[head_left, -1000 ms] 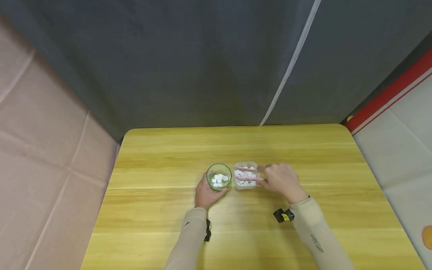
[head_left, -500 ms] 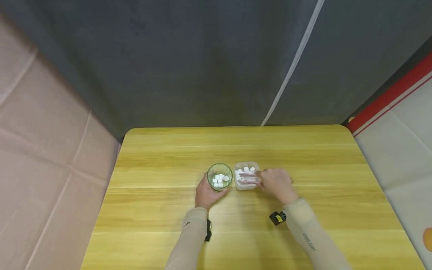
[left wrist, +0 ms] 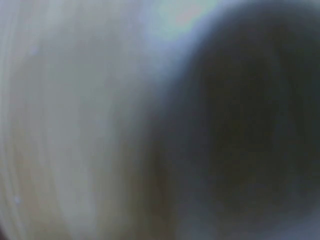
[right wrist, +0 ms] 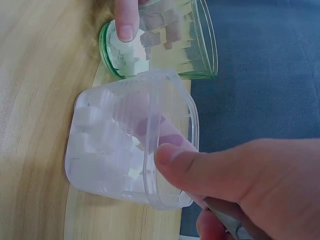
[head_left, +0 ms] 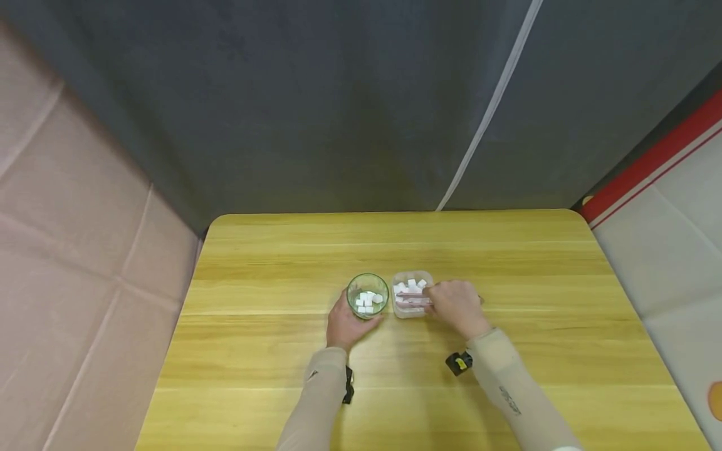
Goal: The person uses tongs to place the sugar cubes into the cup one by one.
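Observation:
My left hand (head_left: 345,324) grips a green-tinted drinking glass (head_left: 367,276) from its near left side, thumb along the near wall. Several white cubes (head_left: 369,299) lie at the bottom of the glass. In my right hand (head_left: 458,305) is a pair of pink tongs (right wrist: 172,134), pinched between thumb and fingers. Their tips reach down into a clear plastic tub (right wrist: 150,165) heaped with white cubes (right wrist: 92,145), just right of the glass. Through the cloudy wall, what the tips touch is hidden. The left wrist view is only a dark blur.
Both vessels stand on a wood-grain table (head_left: 271,263) near its middle. A dark grey curtain (head_left: 338,113) hangs behind the far edge. Pinkish padded panels (head_left: 84,269) line the left side, and a white panel with a red stripe (head_left: 654,160) the right.
The right hand has shifted left and a little toward the tub's near side, and the tongs' arms have drawn closer together inside it. The left hand and glass have stayed put.

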The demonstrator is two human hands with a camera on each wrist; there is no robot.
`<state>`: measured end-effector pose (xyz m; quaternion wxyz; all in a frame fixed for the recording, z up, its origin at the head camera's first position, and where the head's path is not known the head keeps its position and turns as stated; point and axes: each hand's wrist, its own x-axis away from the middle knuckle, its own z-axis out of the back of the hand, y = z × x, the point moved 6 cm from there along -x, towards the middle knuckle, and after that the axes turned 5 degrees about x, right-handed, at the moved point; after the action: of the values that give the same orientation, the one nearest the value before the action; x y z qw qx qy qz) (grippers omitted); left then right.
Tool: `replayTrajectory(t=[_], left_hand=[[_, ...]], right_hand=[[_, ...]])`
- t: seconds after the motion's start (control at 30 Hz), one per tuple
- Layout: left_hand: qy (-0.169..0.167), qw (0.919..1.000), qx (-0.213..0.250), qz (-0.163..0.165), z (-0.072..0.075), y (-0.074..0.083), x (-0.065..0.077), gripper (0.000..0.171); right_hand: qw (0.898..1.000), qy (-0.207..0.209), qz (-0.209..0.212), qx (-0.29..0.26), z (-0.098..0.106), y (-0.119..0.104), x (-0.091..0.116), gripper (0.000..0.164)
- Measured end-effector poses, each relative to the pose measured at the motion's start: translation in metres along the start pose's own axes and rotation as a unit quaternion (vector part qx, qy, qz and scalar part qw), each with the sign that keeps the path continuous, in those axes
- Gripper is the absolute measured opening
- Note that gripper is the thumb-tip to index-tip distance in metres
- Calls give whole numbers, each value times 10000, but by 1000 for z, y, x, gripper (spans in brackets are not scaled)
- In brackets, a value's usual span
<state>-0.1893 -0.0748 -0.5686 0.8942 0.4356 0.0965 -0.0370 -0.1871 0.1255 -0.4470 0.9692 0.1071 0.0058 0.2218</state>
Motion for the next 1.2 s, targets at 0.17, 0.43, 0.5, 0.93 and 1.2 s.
replayTrajectory(t=[0.17,0.43,0.5,0.93,1.2], left_hand=[[10,10000,-71,-26,-1,-1,0,92],[55,9999,-40,-129,-2,-4,0,91],[52,9998,-65,-156,-3,-4,-1,91],[-166,9996,62,206,-2,-2,-1,91],[-156,9997,30,171,-1,-3,0,91]], right_hand=[[9999,-129,-15,-36,1,3,3,28],[9989,187,-158,-393,25,14,12,36],[9975,603,-135,-354,37,14,15,37],[9842,1707,440,-137,68,-15,11,35],[9843,1720,354,-165,66,-19,9,39]])
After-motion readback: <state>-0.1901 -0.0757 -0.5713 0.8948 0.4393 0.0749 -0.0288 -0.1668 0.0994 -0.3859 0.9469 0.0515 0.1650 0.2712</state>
